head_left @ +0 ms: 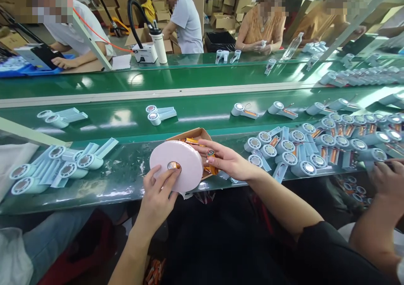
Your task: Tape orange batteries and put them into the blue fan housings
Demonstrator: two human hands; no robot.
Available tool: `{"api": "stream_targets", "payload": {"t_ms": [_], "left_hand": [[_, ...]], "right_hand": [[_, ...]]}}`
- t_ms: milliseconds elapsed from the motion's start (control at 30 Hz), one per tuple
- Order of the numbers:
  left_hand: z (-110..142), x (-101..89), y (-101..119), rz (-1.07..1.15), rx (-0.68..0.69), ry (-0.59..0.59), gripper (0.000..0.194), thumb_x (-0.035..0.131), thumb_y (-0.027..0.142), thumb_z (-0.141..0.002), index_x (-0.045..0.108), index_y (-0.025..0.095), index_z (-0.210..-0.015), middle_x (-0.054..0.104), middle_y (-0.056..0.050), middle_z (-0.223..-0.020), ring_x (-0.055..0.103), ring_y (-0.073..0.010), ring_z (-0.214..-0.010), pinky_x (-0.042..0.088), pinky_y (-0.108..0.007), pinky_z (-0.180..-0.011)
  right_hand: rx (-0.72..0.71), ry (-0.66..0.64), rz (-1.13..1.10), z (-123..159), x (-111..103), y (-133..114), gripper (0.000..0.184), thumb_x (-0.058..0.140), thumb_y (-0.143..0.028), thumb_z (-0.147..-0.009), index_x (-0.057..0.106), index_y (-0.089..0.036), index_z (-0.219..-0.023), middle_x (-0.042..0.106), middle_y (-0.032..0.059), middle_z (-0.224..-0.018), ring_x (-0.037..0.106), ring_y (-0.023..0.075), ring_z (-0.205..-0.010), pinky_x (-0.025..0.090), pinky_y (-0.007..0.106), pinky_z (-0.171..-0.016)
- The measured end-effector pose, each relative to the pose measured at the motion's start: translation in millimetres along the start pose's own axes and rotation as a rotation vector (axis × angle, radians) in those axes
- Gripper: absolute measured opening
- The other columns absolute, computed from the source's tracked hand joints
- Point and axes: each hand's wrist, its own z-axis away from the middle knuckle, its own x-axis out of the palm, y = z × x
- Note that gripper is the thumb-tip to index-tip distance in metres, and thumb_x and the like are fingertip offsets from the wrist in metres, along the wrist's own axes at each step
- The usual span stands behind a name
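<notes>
My left hand [159, 194] grips a wide roll of white tape [188, 171], its fingers bent over the face at the centre hole and its thumb by the lower edge. A loose tape end hangs at the roll's bottom. To the right of the roll, my right hand [232, 161] pinches an orange cylindrical battery [212, 164] between thumb and fingers, one end turned up toward me. Behind the roll stands a small cardboard box [202, 133] with orange batteries in it, partly hidden by the roll and my right hand.
Light-blue fan housings [67, 165] lie in a group at left. Many more housings [296, 146], several with orange batteries, crowd the right side. Other housings sit on the green conveyor belt [202, 121]. A co-worker's hand [386, 180] is at far right; people sit across the line.
</notes>
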Motion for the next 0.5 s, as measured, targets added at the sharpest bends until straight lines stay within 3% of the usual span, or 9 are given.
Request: {"api": "stream_targets", "payload": {"t_ms": [133,333,500], "left_hand": [[-4,-1.6,3,0.001,0.044,-0.024,0.049,0.067,0.002,-0.090,0.064,0.017,-0.137,0.075,-0.010,-0.118,0.049,-0.0347,-0.133,0.049,-0.045,-0.111],[-8,-9.0,2,-0.093,0.098,-0.027,0.061,0.062,-0.001,-0.090,0.064,0.023,-0.146,0.079,-0.004,-0.117,0.054,-0.0283,-0.130,0.046,-0.040,-0.115],[-6,-15.6,-2,-0.166,0.109,-0.054,0.063,0.064,0.000,-0.091,0.064,0.026,-0.149,0.080,0.000,-0.121,0.057,-0.0274,-0.124,0.047,-0.039,-0.113]], "right_hand": [[0.022,0.017,0.036,1,-3,3,0.063,0.075,-0.052,-0.098,0.057,-0.030,-0.155,0.049,0.0073,-0.167,0.043,0.0263,-0.157,0.038,0.047,-0.129],[0.043,0.023,0.077,0,-3,8,0.060,0.078,-0.050,-0.095,0.064,-0.028,-0.149,0.063,0.0063,-0.154,0.060,0.0245,-0.140,0.051,0.042,-0.118],[0.130,0.104,0.166,9,-8,14,0.051,0.088,-0.038,-0.083,0.076,-0.022,-0.129,0.080,0.0041,-0.115,0.076,0.0259,-0.110,0.062,0.041,-0.102]]}}
